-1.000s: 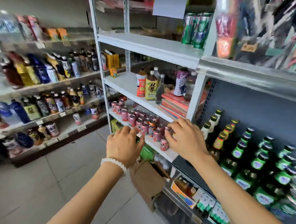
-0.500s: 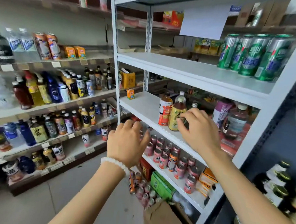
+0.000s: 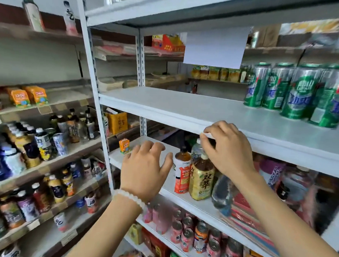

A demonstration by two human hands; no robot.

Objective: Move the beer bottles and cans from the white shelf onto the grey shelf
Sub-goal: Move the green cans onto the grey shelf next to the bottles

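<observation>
Closest to me, both forearms reach up from the bottom edge, a pale bead bracelet (image 3: 130, 198) on the left wrist. My left hand (image 3: 146, 166) hangs with fingers loosely spread and nothing in it, in front of the middle board of the white shelf (image 3: 166, 106). My right hand (image 3: 227, 149) is higher, fingers curled at the front lip of the upper board, just above the caps of the tea bottle (image 3: 201, 181) and the orange-label bottle (image 3: 182, 174). Whether it pinches the lip, a white tag or nothing, I cannot tell.

The risk I see is near that right hand: if it sweeps toward the cans, I judge the wrist could clip those two tall bottles, which stand close to the board's edge, and tip them onto the red cans (image 3: 188, 233) below.

Farther up and to the right stand the green beer cans (image 3: 296, 93), well apart from both hands and packed together. Pulling one from the cluster carelessly could topple its neighbours. The rightmost can is cut by the frame edge and all are motion-blurred, so I cannot count them surely.

The grey shelf is not in view. A white sheet (image 3: 215, 46) hangs in front of whatever lies behind it.
</observation>
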